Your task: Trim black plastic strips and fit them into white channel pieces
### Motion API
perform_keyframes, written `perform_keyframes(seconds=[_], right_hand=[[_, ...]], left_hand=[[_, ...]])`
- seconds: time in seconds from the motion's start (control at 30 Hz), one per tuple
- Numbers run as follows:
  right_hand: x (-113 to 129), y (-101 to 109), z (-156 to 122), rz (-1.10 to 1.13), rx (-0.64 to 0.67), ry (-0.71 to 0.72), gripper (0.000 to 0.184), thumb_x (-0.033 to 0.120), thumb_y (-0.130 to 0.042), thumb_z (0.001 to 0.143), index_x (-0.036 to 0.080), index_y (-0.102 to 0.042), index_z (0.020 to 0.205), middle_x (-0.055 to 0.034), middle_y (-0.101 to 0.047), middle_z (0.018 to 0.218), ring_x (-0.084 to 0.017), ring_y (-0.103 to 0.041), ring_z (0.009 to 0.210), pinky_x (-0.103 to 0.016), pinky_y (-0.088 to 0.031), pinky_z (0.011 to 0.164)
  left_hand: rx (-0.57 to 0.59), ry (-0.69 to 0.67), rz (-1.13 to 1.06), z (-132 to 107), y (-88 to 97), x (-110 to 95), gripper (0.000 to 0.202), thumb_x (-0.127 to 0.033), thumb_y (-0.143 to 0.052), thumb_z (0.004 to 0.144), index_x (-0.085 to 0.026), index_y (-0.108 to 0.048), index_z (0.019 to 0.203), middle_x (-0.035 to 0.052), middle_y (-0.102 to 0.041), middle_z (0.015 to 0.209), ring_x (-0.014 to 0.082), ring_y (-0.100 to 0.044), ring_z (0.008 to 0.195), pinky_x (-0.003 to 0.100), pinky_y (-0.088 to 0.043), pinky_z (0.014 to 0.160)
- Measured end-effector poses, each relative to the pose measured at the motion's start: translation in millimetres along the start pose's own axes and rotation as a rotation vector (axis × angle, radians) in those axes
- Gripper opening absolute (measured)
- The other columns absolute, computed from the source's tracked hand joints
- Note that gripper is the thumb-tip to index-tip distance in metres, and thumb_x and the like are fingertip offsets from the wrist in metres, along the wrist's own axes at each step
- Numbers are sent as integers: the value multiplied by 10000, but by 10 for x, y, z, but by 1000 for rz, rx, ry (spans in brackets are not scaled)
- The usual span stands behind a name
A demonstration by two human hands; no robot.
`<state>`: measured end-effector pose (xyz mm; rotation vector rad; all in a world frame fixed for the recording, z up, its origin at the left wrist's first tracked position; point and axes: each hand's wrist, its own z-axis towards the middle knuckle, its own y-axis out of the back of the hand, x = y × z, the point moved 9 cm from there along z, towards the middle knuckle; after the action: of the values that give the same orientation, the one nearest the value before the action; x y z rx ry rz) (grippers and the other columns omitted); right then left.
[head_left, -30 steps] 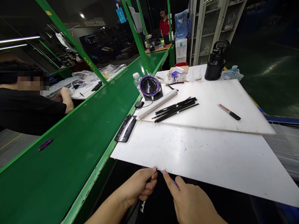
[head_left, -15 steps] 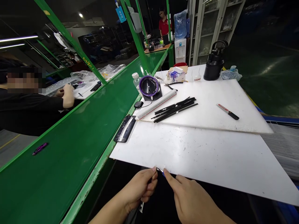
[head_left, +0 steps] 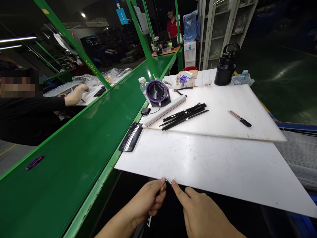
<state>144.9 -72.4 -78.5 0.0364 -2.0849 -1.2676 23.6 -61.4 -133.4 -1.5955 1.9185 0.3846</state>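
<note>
At the table's front edge, my left hand point(head_left: 154, 197) is closed, thumb and forefinger pinching something thin and dark, mostly hidden by the fingers. Close to its right, my right hand point(head_left: 200, 205) is closed around a small tool point(head_left: 170, 183) with a bit of blue and a thin pale tip. Its forefinger is stretched along the tool, which points at the left fingertips. Most of the tool is covered by the hand. Beyond, several glossy black strips point(head_left: 184, 116) lie bundled on the white foam board point(head_left: 218, 122). A utility knife point(head_left: 239, 118) rests to their right.
Near the strips are a long white box point(head_left: 164, 111), a purple-rimmed fan point(head_left: 157, 91), a phone point(head_left: 130, 137) and pliers point(head_left: 182, 89). A black jug point(head_left: 225, 66) stands behind. A green partition point(head_left: 74, 162) runs along the left, with a co-worker point(head_left: 29, 109) beyond it.
The view has shifted slightly. Both hands stay together in nearly the same pose, the tool tip still at the left fingertips. Beyond the partition, the co-worker's forearm has moved.
</note>
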Motion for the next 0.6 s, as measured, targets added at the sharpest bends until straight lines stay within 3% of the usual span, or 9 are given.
perform_keyframes(seconds=[0.13,0.37,0.6], right_hand=[[-1,16,5,6,-2,-14,844,8,-531,694,145,-302,1494,-77,-607,888,-198,-584,626,-250,-315,464],[58,-84,6,-173,-53,2,836,-34,-529,701,137,-312,1490,-70,-601,851,-158,-555,506,-244,-217,380],[24,-7,5,-36,-72,-17,791,-27,-497,741,140,-312,1491,-80,-603,853,-175,-571,587,-239,-339,463]], left_hand=[[-13,3,9,-4,-3,-5,418,-604,-493,823,-213,-384,725,-90,-310,528,43,-132,411,186,-46,375],[20,5,-20,5,-3,-9,404,-581,-494,829,-212,-374,716,-87,-308,535,43,-134,412,190,-45,378],[55,21,-18,21,9,-14,400,-584,-482,838,-210,-389,733,-89,-306,526,43,-118,409,192,-37,380]])
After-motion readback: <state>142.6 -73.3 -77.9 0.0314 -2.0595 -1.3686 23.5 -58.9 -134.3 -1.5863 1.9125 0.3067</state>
